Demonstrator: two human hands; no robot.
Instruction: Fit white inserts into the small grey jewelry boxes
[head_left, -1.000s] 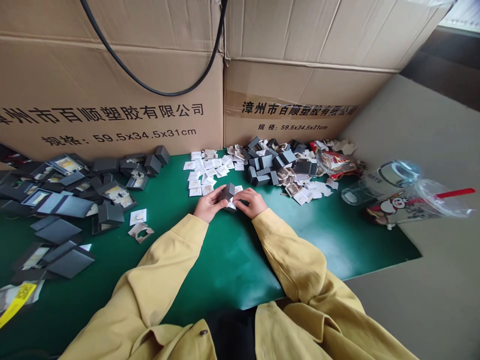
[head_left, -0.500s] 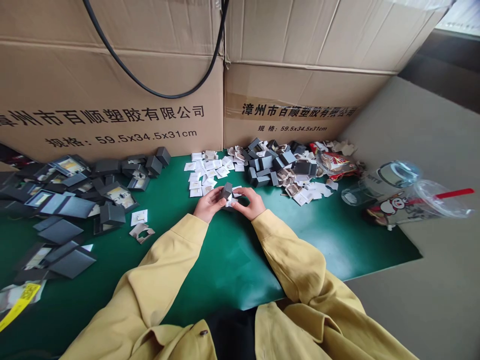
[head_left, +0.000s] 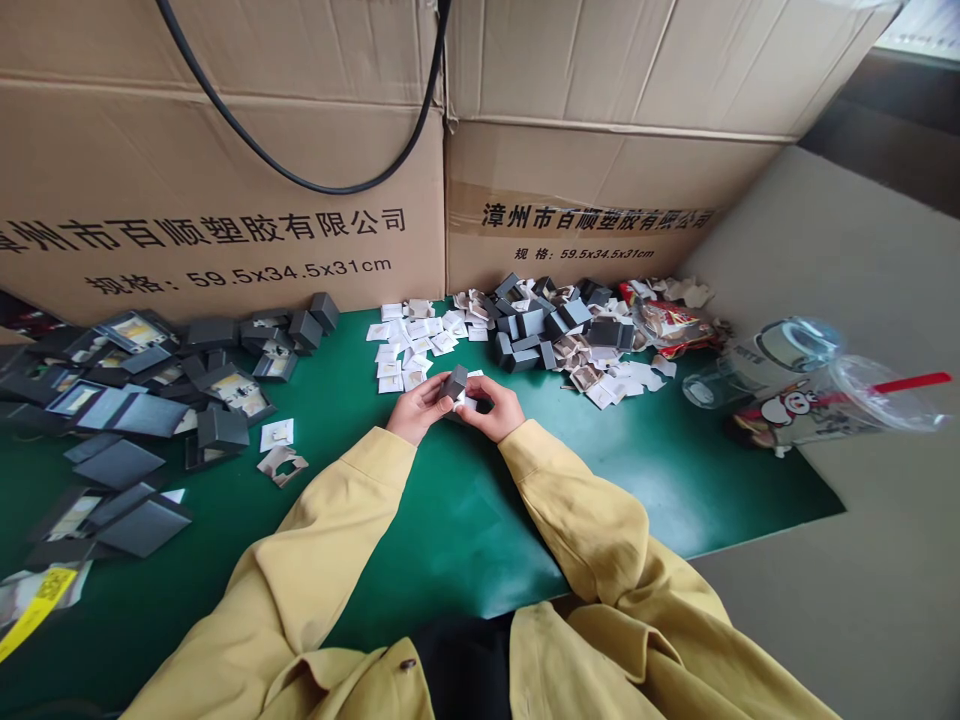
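Note:
A small dark grey jewellery-type box (head_left: 455, 381) is held above the table, tilted, in the fingers of my left hand (head_left: 415, 411). My right hand (head_left: 498, 409) is closed at the box's near right side, thumb and fingertips pinching a small white card piece (head_left: 469, 403) there. The fingers partly hide this piece, and I cannot tell whether it is in or out of the box. Just beyond my hands lie several small white cards (head_left: 390, 368) in loose rows. A pile of similar grey boxes (head_left: 529, 325) stands behind and to the right.
Many larger grey boxes (head_left: 131, 460), some open, crowd the green table's left side. A white card (head_left: 277, 434) and a torn card piece (head_left: 283, 465) lie beside them. Plastic cups (head_left: 795, 410) stand at right, near a red snack bag (head_left: 671, 328). Cardboard cartons (head_left: 300, 150) wall the back.
My right hand has shifted slightly left, its fingers drawn closer to the grey box. My left hand still holds the box in nearly the same place. The camera view has moved a little.

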